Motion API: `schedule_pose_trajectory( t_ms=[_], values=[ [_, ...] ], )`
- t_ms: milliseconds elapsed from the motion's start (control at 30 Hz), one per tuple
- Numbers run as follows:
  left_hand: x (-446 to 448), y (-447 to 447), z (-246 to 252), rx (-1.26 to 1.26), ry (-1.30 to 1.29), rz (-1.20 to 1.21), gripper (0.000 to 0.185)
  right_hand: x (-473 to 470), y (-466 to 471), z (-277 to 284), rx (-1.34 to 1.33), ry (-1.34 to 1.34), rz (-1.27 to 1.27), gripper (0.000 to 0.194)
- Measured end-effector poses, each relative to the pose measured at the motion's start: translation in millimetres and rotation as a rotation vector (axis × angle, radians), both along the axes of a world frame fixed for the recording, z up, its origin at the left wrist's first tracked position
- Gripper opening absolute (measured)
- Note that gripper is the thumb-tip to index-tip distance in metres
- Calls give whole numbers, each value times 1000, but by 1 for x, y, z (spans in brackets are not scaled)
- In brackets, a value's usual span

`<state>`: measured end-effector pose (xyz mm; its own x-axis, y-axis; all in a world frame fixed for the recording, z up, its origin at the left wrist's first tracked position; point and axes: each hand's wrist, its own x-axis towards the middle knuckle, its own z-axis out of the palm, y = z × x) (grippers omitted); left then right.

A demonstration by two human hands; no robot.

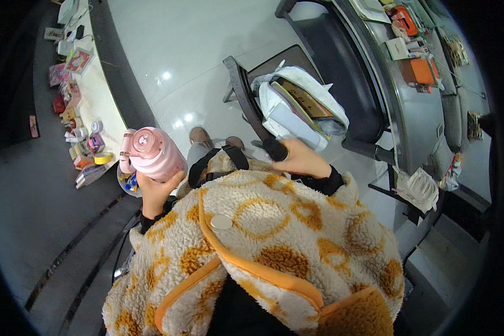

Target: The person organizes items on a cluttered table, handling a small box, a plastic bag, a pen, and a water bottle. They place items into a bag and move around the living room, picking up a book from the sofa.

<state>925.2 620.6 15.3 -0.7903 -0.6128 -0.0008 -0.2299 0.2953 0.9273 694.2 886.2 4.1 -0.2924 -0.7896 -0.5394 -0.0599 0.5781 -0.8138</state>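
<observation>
A pink water bottle [168, 151] with a translucent lid and a side handle is in my left hand [155, 191], which wraps around its lower body. The bottle is held upright near the end of the white-topped counter on the left. My right hand [304, 159] grips the near end of a dark chair rail [258, 122]; some of its fingers are hidden. Just past that hand, a white backpack [273, 105] sits on the chair, its main compartment unzipped. Inside it a brown book or folder [304, 101] and other flat items show.
Along the left, the white-topped counter [103, 96] bears a yellow tape roll [103, 158], small boxes and books. At right, a dark table [420, 113] carries an orange box [422, 71] and papers. A black chair [340, 54] stands between backpack and table. Glossy tiles [180, 46] cover the floor.
</observation>
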Motion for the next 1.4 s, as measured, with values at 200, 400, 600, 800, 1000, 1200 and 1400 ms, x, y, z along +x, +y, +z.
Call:
schedule_pose_trajectory(
  t_ms=[200,400,600,800,1000,1200,1400],
  values=[
    [-21,-50,-9,118,-4,-8,59,-66,17,44,194,-125,-221,32],
    [-40,-145,-17,193,-81,-4,50,-216,51,-74,824,484,-665,51],
    [-53,-222,-33,178,-130,53,58,-148,62,-150,900,222,-417,67],
    [-91,-247,-55,262,-52,-90,60,-61,40,-143,786,-90,-400,69],
    [-145,-228,-46,261,46,-124,63,-78,31,-130,706,-177,-513,45],
    [-202,-242,-28,196,104,-231,59,-91,26,-107,750,-407,-616,55],
    [-261,-310,-50,153,103,-299,62,-93,9,-105,901,-129,-691,58]
  ],
)
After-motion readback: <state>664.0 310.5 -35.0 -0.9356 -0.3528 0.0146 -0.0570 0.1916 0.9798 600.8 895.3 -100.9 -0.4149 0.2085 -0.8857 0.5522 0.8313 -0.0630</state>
